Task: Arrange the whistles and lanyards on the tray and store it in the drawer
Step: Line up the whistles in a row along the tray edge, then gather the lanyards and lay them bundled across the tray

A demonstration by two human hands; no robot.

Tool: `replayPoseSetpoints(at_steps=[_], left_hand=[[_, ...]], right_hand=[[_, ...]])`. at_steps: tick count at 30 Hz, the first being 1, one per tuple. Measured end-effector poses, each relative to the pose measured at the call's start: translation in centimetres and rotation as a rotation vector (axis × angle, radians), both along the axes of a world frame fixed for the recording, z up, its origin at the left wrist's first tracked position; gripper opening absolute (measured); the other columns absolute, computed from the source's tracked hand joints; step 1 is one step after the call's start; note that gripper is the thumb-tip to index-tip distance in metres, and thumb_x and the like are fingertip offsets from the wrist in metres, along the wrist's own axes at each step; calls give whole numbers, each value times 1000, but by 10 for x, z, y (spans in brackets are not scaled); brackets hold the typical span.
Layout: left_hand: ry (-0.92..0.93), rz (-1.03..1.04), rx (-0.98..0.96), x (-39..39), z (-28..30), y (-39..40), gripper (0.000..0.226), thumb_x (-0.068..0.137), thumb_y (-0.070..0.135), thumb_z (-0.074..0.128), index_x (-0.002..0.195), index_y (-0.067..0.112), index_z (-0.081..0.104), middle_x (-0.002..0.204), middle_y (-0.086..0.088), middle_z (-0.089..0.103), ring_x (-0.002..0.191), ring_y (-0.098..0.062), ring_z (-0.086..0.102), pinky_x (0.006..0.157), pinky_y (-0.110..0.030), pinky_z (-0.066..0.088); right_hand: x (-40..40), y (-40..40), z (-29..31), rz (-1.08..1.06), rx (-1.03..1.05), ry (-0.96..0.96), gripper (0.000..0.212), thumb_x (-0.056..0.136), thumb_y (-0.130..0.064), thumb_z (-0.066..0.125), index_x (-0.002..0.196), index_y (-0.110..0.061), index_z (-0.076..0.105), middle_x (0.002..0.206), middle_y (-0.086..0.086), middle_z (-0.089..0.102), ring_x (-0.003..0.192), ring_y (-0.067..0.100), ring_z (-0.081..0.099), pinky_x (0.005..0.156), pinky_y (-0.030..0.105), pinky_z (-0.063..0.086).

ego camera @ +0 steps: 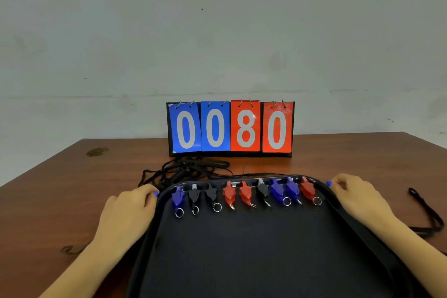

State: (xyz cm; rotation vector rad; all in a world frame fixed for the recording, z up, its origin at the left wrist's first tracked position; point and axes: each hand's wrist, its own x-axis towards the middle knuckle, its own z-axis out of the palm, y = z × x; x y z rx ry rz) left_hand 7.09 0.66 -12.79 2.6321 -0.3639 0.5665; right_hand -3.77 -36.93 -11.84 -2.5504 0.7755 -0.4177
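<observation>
A black tray (261, 256) lies on the wooden table in front of me. Several whistles (244, 195), blue, black and red, each with a metal ring, stand in a row along its far rim. My left hand (128, 210) grips the tray's left far edge, fingers curled over the rim. My right hand (358, 197) grips the right far edge the same way. A tangle of black lanyards (186, 170) lies on the table just behind the tray's far left corner. Another black lanyard (428, 213) lies on the table to the right of my right arm.
A flip scoreboard (231, 128) reading 0080 stands upright at the back of the table (72, 176), just beyond the lanyards. A plain wall rises behind it. The table's right edge runs close to the loose lanyard.
</observation>
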Motion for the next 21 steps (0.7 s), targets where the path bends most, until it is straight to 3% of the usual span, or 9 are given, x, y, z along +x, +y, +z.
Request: replayPoseSetpoints(at_steps=[2, 6, 8, 11, 15, 18, 21], left_hand=[[12, -13, 11, 3, 9, 14, 22, 95, 23, 40, 104, 26, 59, 90, 3, 69, 80, -16, 62, 67, -29, 41], [231, 52, 191, 11, 22, 54, 19, 94, 33, 41, 103, 31, 58, 115, 5, 62, 101, -16, 55, 90, -35, 45], [403, 110, 308, 8, 28, 70, 22, 91, 52, 39, 94, 37, 56, 104, 10, 64, 95, -12, 50, 93, -35, 39], [489, 152, 472, 1, 32, 80, 33, 77, 71, 44, 82, 40, 54, 93, 18, 56, 99, -12, 41, 94, -37, 30], [587, 132, 520, -4, 32, 76, 18, 84, 50, 53, 80, 32, 51, 98, 16, 56, 105, -12, 43, 97, -38, 25], [547, 125, 530, -9, 32, 72, 15, 91, 25, 41, 77, 30, 47, 95, 11, 55, 97, -13, 44, 91, -37, 25], [439, 125, 459, -9, 28, 69, 20, 93, 15, 29, 78, 25, 37, 80, 6, 51, 82, -16, 47, 82, -35, 26]], right_hand=[[-5, 0, 3, -12, 0, -13, 27, 96, -34, 38, 91, -18, 59, 86, 6, 62, 78, 28, 55, 69, 35, 42], [-16, 5, 13, 11, -10, -85, 14, 95, -29, 41, 90, -26, 54, 92, 3, 58, 83, 25, 51, 74, 35, 43], [-19, 13, 20, 70, 3, -122, 11, 94, -27, 45, 89, -31, 54, 95, -2, 60, 87, 20, 54, 80, 37, 47], [-19, 36, 33, 224, 30, -66, 16, 94, -26, 47, 82, -36, 53, 92, -8, 62, 82, 9, 57, 77, 31, 47], [-21, 81, 50, 476, -67, 25, 7, 93, -33, 49, 89, -36, 53, 86, -14, 61, 78, 0, 56, 68, 16, 44], [-19, 115, 61, 599, -82, 25, 10, 91, -36, 50, 83, -42, 50, 84, -20, 57, 79, -1, 55, 67, 10, 40], [-12, 140, 66, 668, -26, -10, 7, 92, -35, 50, 87, -40, 52, 87, -21, 58, 82, -2, 55, 70, 10, 41]])
